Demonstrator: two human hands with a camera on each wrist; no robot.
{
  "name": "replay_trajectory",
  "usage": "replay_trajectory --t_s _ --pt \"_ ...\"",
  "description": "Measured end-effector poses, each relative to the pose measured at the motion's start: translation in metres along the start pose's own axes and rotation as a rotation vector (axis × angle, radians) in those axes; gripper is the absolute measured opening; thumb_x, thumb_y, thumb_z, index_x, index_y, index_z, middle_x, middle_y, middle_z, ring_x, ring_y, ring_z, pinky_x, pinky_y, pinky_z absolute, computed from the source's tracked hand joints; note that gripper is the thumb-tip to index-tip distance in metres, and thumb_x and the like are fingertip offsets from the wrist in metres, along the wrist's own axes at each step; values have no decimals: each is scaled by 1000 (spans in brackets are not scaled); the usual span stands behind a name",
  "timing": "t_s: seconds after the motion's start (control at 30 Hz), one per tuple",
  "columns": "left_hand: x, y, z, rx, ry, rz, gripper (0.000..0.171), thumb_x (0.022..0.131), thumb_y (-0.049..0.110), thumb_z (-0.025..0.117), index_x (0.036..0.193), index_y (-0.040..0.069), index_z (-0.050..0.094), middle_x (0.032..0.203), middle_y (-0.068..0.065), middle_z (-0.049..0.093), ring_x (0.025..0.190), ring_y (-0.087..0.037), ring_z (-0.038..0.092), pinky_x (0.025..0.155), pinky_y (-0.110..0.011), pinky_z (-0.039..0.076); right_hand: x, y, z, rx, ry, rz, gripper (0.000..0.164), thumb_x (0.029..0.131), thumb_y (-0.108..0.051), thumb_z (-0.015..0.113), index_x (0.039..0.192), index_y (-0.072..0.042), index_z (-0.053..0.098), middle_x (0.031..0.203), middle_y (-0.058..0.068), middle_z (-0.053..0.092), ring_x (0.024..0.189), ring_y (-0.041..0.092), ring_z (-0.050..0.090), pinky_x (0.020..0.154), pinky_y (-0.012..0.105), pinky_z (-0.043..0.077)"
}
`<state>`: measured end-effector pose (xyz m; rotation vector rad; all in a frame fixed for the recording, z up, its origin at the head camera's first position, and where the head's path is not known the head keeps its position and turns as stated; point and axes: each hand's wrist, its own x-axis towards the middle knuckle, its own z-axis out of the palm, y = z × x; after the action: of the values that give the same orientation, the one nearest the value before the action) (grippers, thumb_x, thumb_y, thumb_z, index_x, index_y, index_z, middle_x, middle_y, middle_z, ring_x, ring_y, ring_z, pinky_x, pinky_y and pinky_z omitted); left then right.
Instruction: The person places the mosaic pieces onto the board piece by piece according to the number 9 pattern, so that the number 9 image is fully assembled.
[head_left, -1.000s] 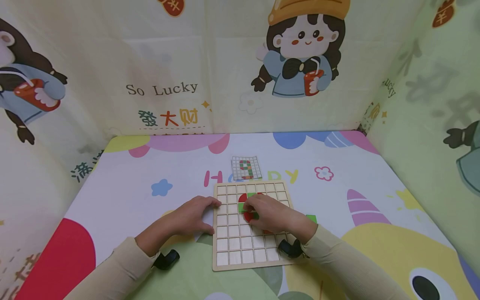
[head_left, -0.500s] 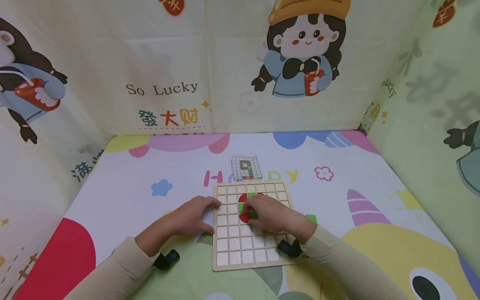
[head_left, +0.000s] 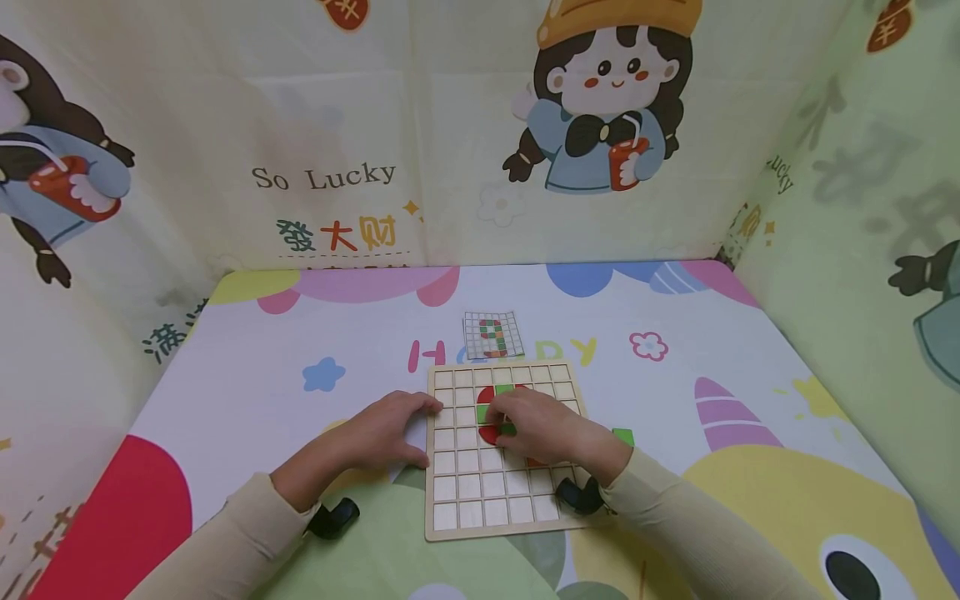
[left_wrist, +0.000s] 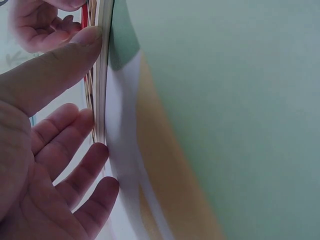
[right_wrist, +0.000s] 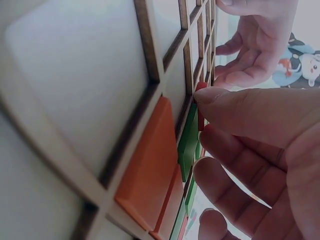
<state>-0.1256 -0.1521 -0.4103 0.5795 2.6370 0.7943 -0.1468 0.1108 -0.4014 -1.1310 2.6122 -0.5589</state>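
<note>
A square wooden grid board (head_left: 510,532) lies on the table (head_left: 247,392), its cells partly filled with coloured pieces. At the board's left edge, the left hand (head_left: 382,433) rests thumb and fingertips against the rim, the fingers spread wide and gripping nothing. Over the board's middle, the right hand (head_left: 546,427) has its fingers bent, with thumb and index close together, pinching a red piece (head_left: 487,435) at a cell in the third column from the board's left; whether it sits fully down, I cannot tell. Directly above it on the board is a green piece (head_left: 482,414), and above that a red quarter-round (head_left: 486,395), with a second green piece (head_left: 503,389) to its right. An orange piece (right_wrist: 150,170) also sits in the board, mostly covered by the right hand in the head view. Just beyond the board's far edge lies a pattern card (head_left: 492,336) showing a coloured design on a grid. Off the board's right side, beside the right wrist, is a loose green block (head_left: 622,437).
</note>
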Motion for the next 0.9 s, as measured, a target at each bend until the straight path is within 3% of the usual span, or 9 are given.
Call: replay_trajectory --t_s 0.9 --pt "1 0 0 6 -3 -15 67 73 22 92 130 10 60 128 -4 58 116 -25 50 98 -42 46 1 1 2 -18 16 23 8 92 -19 73 96 -18 67 93 -9 64 89 12 58 81 34 49"
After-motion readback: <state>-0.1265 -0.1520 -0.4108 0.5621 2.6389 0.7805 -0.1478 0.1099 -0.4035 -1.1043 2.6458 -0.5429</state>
